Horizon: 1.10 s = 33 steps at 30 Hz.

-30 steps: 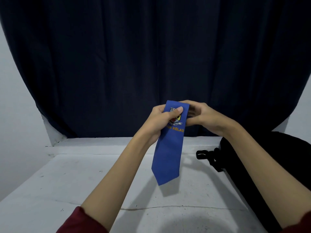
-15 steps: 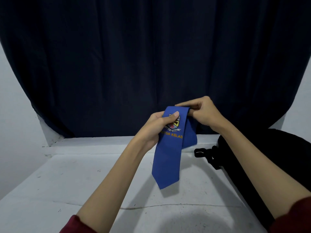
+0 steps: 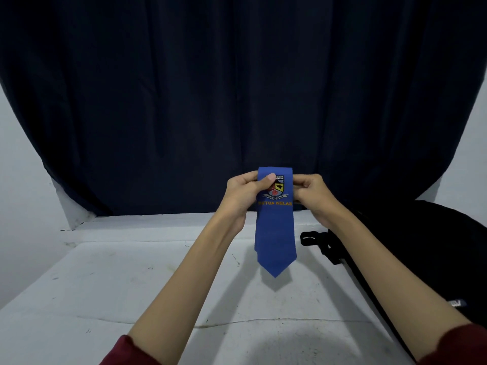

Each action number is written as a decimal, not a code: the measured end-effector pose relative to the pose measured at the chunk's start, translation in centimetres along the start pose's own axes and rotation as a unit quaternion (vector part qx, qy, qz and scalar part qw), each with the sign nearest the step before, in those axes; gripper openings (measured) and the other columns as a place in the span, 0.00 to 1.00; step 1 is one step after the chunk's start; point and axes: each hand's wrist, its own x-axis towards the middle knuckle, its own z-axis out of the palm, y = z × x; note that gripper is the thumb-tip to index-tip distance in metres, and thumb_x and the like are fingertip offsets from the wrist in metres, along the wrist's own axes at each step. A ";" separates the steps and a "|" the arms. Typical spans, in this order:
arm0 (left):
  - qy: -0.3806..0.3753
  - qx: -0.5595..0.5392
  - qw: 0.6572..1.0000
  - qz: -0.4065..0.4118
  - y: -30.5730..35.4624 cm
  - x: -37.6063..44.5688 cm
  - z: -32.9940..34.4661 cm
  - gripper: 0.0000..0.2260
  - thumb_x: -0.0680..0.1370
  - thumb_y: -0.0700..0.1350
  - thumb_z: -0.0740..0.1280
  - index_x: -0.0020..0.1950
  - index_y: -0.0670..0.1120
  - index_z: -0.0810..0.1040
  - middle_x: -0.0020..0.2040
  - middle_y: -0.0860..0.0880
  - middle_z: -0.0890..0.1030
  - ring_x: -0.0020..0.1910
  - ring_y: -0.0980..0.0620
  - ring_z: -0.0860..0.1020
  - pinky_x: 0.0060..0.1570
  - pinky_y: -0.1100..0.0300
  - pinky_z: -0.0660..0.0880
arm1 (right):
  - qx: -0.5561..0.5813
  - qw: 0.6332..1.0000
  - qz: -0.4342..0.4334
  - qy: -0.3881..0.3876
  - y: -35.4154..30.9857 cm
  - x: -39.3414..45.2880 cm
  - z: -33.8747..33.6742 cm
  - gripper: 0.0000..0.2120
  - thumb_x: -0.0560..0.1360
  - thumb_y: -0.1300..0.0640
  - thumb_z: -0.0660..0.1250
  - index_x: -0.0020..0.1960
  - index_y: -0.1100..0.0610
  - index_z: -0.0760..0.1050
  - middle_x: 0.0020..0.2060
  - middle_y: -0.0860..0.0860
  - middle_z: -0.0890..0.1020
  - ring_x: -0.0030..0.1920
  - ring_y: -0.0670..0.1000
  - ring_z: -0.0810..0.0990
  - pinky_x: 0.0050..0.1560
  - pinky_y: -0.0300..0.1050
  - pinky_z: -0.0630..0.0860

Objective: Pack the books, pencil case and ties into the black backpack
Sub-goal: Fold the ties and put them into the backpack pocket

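Both hands, left hand and right hand, pinch the folded blue tie above the desk (folding step); next, carry it to black backpack at the right edge.

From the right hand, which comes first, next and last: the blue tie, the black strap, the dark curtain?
Head view, nearest the right hand first:
1. Blue tie, pinched in it, hanging at centre.
2. Black strap, below it on the white table, by the black backpack.
3. Dark curtain, behind everything.
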 end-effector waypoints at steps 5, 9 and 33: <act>0.021 -0.012 1.000 -0.007 -0.1 0.3 -0.1 0.08 0.76 0.43 0.69 0.52 0.41 0.82 0.42 0.48 0.83 0.36 0.56 0.82 0.34 0.66 0.77 | 0.035 0.999 0.027 -0.011 0.1 -0.5 0.5 0.08 0.75 0.65 0.67 0.49 0.55 0.81 0.37 0.46 0.85 0.38 0.43 0.84 0.36 0.33 0.76; 0.015 0.020 1.000 -0.005 -0.1 0.4 -0.2 0.10 0.77 0.44 0.67 0.55 0.41 0.81 0.43 0.47 0.83 0.37 0.55 0.81 0.34 0.66 0.78 | 0.034 0.999 0.031 -0.013 0.0 -0.5 0.5 0.08 0.75 0.65 0.67 0.49 0.55 0.81 0.39 0.48 0.85 0.39 0.44 0.84 0.37 0.34 0.77; -0.131 0.042 0.990 -0.038 -2.2 -0.6 -0.2 0.07 0.80 0.43 0.62 0.55 0.46 0.78 0.46 0.51 0.83 0.43 0.57 0.81 0.46 0.63 0.78 | 0.004 0.993 -0.011 0.115 -1.0 1.8 -1.9 0.16 0.75 0.70 0.63 0.46 0.51 0.82 0.43 0.46 0.83 0.49 0.47 0.80 0.46 0.38 0.78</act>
